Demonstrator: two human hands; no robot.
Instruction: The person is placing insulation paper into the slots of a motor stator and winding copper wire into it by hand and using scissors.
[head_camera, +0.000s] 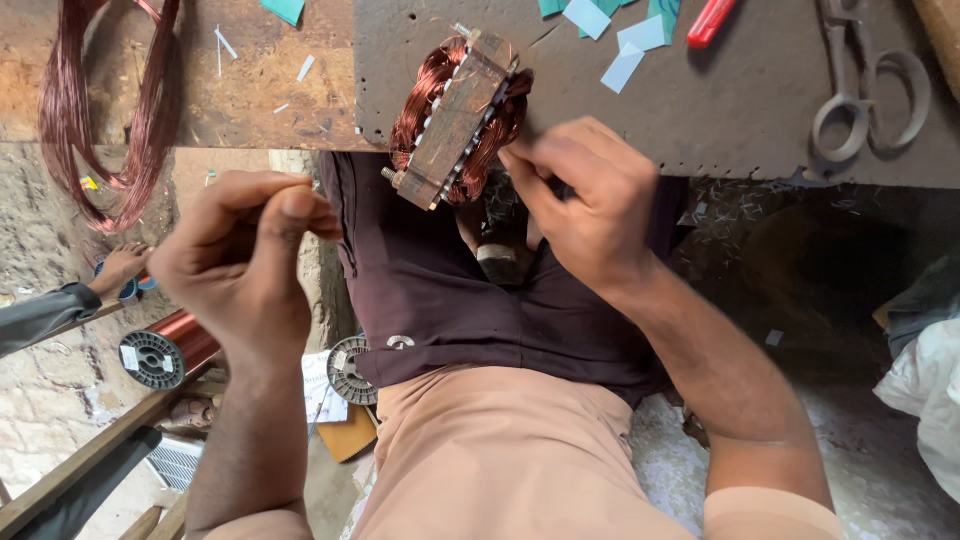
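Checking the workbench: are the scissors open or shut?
Shut: the scissors lie flat on the bench, handle loops side by side.

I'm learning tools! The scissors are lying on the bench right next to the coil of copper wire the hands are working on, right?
Not quite. In the head view the scissors lie on the bench, but far off near its other end; the hands work on the copper-wound stator.

Worn workbench (700, 110) with wound stator (458, 120), scissors (865, 85), paper scraps (625, 45), red tool (710, 22)
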